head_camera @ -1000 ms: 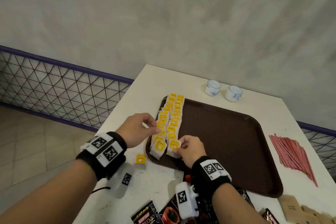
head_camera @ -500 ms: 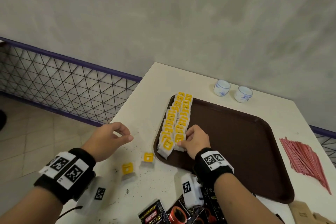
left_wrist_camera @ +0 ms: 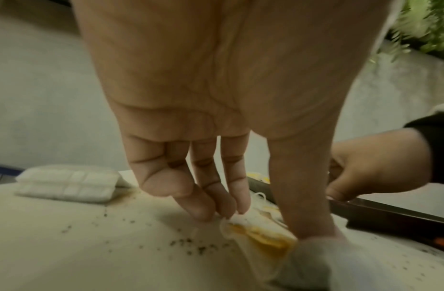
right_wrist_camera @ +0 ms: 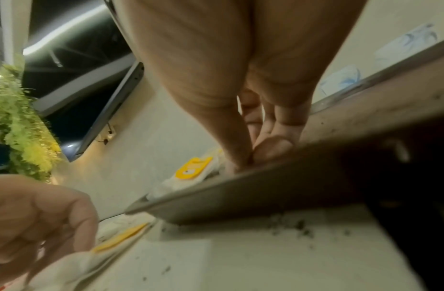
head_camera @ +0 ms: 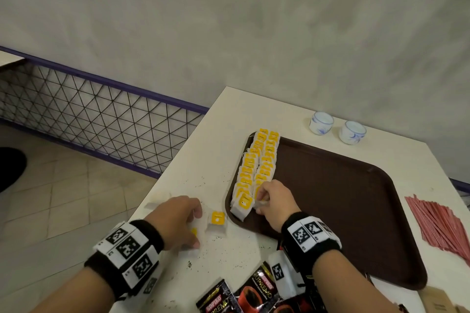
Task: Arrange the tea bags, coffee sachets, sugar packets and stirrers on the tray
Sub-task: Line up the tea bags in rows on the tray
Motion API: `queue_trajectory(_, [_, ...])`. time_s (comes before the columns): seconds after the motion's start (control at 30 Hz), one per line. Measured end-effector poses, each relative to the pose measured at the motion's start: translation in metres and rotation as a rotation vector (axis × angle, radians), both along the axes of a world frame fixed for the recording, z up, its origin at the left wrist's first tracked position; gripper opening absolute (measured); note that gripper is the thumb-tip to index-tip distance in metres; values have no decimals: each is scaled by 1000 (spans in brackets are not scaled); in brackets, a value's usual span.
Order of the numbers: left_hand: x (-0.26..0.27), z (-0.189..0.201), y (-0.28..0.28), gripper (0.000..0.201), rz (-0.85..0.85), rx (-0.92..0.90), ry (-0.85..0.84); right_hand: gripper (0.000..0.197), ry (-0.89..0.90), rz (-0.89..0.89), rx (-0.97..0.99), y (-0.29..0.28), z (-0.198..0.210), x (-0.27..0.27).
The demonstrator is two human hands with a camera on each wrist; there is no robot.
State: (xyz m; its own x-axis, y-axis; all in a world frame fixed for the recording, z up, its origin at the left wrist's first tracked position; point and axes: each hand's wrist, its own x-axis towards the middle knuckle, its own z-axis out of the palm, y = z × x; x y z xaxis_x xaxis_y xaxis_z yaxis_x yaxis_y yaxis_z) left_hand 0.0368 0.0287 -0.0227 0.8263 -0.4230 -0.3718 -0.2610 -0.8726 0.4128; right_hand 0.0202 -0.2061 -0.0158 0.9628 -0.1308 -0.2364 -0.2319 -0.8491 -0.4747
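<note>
A brown tray lies on the white table. Two rows of yellow-tagged tea bags run along its left side. My right hand is at the near end of the right row and pinches a tea bag there between thumb and fingers. My left hand is on the table left of the tray, its thumb and fingers pinching a loose tea bag. Another loose tea bag lies beside it.
Red stirrers lie right of the tray, coffee sachets at the near edge, brown packets at the bottom right. Two small cups stand behind the tray. White bags lie near the table's left edge. Tea dust speckles the table.
My left hand left the tea bag row, swung out to the left, then came down onto a loose tea bag on the table. My right hand stayed at the row's near end.
</note>
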Motion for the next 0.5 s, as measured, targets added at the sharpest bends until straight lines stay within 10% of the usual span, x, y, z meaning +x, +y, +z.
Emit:
queue_trajectory(0.33, [-5,0,-1,37,-38,-47,25,20,-159,134,-3,24,31,-15])
queue_trajectory(0.5, [-14,5,6,27,-7,-152,33,30,-102,489,-451,78,22,-21])
